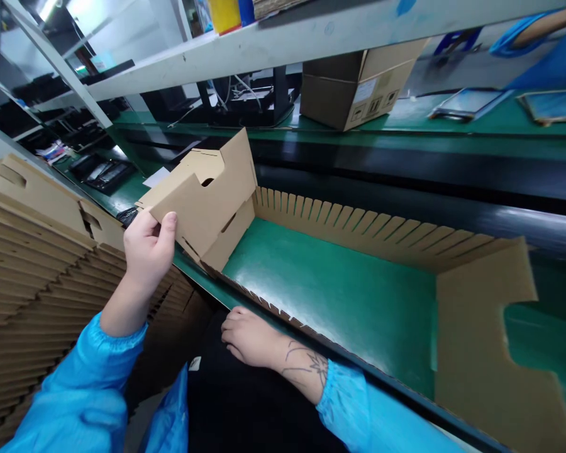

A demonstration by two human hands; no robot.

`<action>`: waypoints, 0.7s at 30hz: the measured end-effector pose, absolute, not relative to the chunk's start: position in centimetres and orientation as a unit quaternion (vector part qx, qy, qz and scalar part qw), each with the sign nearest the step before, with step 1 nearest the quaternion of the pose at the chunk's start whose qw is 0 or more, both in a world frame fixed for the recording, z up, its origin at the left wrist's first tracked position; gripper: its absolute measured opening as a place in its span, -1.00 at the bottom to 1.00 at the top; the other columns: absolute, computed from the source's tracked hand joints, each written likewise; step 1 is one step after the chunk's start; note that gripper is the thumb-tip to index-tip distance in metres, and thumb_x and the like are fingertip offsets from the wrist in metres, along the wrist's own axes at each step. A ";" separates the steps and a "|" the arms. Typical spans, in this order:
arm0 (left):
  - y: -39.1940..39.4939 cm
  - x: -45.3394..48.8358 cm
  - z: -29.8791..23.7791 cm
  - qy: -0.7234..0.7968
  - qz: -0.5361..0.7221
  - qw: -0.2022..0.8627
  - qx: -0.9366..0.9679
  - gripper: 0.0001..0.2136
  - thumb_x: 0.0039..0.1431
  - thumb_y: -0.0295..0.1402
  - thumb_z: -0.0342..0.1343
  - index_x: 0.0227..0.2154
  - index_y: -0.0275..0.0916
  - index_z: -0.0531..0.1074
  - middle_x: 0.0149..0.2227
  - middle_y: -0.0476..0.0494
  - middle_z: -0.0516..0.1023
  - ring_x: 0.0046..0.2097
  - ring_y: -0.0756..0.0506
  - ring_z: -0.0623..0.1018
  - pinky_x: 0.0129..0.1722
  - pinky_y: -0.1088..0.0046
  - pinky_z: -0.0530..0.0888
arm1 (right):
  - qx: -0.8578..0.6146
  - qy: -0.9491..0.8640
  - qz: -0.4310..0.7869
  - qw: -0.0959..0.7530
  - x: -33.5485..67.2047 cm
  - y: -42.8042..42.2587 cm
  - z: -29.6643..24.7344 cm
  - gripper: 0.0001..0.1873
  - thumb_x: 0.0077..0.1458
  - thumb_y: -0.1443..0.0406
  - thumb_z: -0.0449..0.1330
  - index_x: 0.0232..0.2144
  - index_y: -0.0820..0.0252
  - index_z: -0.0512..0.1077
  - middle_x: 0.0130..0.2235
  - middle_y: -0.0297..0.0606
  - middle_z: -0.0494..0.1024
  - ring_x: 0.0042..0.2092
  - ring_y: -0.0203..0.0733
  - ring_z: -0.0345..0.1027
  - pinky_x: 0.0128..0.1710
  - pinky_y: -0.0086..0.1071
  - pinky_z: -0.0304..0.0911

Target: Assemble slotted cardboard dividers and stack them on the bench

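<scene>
A long cardboard frame (358, 226) with slotted side walls lies on the green bench (339, 296). Its left end flaps (207, 195) are folded up. My left hand (146, 248) pinches the edge of that left flap, thumb on top. My right hand (249, 336) rests below the near slotted wall at the bench's front edge, fingers curled under, nothing clearly in them. The frame's right end panel (490, 352) lies flat, with a notch cut in it.
A tall stack of flat cardboard blanks (28, 264) stands at my left. A closed carton (358, 85) sits on the far green shelf, with tablets (466, 102) to its right. A black conveyor strip (405, 170) runs behind the frame. Dark trays (101, 173) lie at far left.
</scene>
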State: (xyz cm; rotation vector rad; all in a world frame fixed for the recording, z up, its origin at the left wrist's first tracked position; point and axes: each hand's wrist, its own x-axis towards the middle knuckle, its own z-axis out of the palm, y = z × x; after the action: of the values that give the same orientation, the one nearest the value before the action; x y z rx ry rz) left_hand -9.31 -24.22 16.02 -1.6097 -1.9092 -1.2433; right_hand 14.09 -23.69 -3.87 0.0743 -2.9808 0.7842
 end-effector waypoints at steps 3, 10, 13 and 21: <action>-23.9 -9.4 15.8 -0.678 -0.428 0.160 -0.575 -0.68 0.50 -0.04 0.21 -0.24 -0.18 0.63 -0.23 -0.14 0.71 -0.16 -0.17 0.69 -0.11 0.27 0.62 | 0.024 -0.968 0.250 0.026 14.0 -23.7 -3.9 -0.83 0.50 0.28 0.34 -0.07 0.28 0.70 -0.04 -0.16 0.71 0.10 0.00 0.49 0.39 -0.12 0.23; -24.5 -9.0 14.7 -0.702 -0.383 0.105 -0.591 -0.66 0.46 -0.02 0.27 -0.14 -0.23 0.68 -0.38 -0.06 0.63 -0.40 -0.06 0.55 -0.36 0.40 0.51 | 0.026 -0.963 0.265 0.044 14.0 -23.8 -5.0 -0.84 0.50 0.30 0.30 -0.08 0.27 0.68 -0.05 -0.15 0.70 0.10 0.01 0.48 0.38 -0.11 0.23; -25.0 -8.7 14.0 -0.704 -0.380 0.093 -0.593 -0.61 0.45 -0.04 0.30 0.11 -0.23 0.68 -0.37 -0.01 0.62 -0.43 -0.02 0.52 -0.38 0.44 0.51 | 0.020 -0.961 0.270 0.057 14.1 -24.0 -5.5 -0.86 0.48 0.32 0.30 -0.11 0.25 0.67 -0.07 -0.14 0.69 0.07 0.00 0.47 0.37 -0.12 0.24; -26.1 -7.7 13.0 -0.688 -0.340 0.094 -0.634 -0.41 0.44 -0.22 0.33 0.48 -0.14 0.48 0.05 -0.15 0.77 -0.40 0.01 0.62 -0.25 0.40 0.68 | 0.020 -0.957 0.282 0.062 14.0 -24.1 -5.8 -0.87 0.47 0.34 0.29 -0.13 0.23 0.66 -0.08 -0.15 0.69 0.07 0.00 0.47 0.35 -0.10 0.24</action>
State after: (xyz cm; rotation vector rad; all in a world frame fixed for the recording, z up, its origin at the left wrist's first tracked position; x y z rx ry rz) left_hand -7.72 -26.14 13.05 -1.8800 -2.0413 -1.0088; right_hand 14.00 -24.07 -5.83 0.0595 -2.8931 0.8532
